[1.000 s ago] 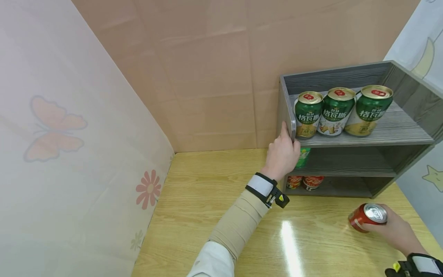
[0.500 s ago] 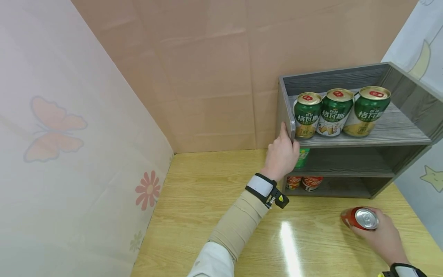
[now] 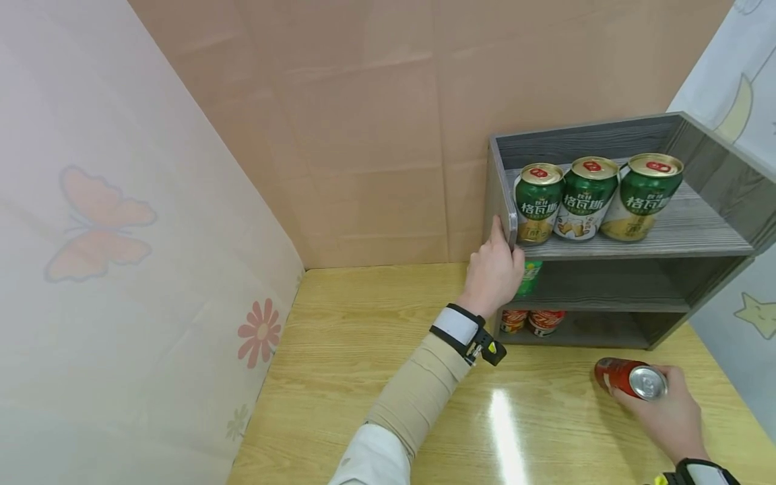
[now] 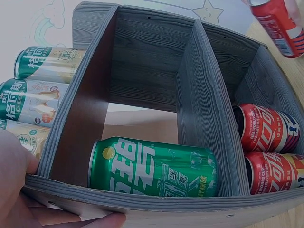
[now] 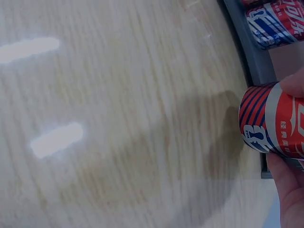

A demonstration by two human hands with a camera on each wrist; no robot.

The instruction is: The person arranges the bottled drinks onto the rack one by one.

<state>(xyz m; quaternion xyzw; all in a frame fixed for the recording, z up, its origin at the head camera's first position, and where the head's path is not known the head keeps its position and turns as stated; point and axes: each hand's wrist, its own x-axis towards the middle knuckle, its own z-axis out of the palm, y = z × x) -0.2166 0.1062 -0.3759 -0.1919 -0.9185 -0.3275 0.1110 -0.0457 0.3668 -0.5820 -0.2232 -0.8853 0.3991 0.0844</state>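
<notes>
My left hand [image 3: 494,273] grips the left side panel of a grey wooden shelf [image 3: 606,303], its index finger along the outer face. My right hand [image 3: 669,414] holds a red cola can [image 3: 620,377] above the table in front of the shelf's lower right corner. The can is tilted, its silver top turned toward the head camera. In the right wrist view, the striped bottom end of that cola can [image 5: 259,118] shows between finger and thumb. Two more red cola cans [image 4: 268,128] stand in the bottom compartment, and a green can [image 4: 154,166] is in the middle one.
Three green-and-gold cans [image 3: 585,202] stand side by side on the shelf's top level. The shelf rests on a wood-grain table [image 3: 364,323] near a brown back wall [image 3: 364,135]. A white wall [image 3: 170,303] with printed pictures rises at the left, another at the right.
My right hand has moved left with the cola can and tipped it further over, its bottom turning toward the left. The left hand keeps its grip on the shelf.
</notes>
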